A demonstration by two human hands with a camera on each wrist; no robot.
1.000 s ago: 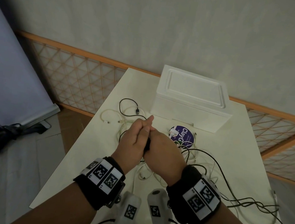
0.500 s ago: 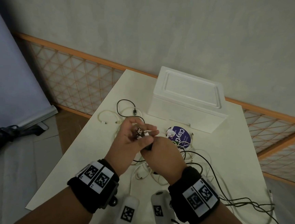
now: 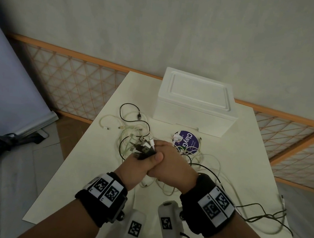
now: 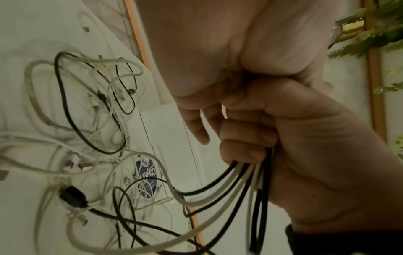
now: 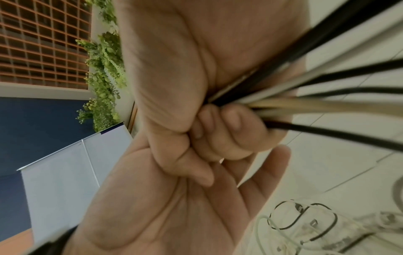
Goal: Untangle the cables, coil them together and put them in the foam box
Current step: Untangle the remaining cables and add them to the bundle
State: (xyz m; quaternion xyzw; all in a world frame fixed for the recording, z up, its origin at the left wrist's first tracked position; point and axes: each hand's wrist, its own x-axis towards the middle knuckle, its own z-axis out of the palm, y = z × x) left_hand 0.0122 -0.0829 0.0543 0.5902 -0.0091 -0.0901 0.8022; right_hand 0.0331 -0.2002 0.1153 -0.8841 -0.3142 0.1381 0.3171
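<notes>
Black and white cables are gathered into a bundle, and its plug ends (image 3: 144, 149) stick out to the upper left of my joined hands. My right hand (image 3: 173, 164) grips the bundle in a fist (image 4: 272, 129), and the cable strands (image 4: 229, 182) trail from it down to the table. My left hand (image 3: 135, 166) cups that fist from below, its palm (image 5: 174, 215) open and its fingers fairly straight. The white foam box (image 3: 195, 103) stands behind the hands with its lid on.
Loose cable loops (image 3: 132, 128) lie left of the hands, and more cables (image 3: 258, 213) run off to the right. A purple round label (image 3: 188, 142) lies before the box. The white table (image 3: 243, 164) ends near a wooden lattice rail (image 3: 79, 85).
Half a second ago my left fingers were picking at the plug ends. Now the left hand lies flat against the right fist, and the plugs stick out in one bunch.
</notes>
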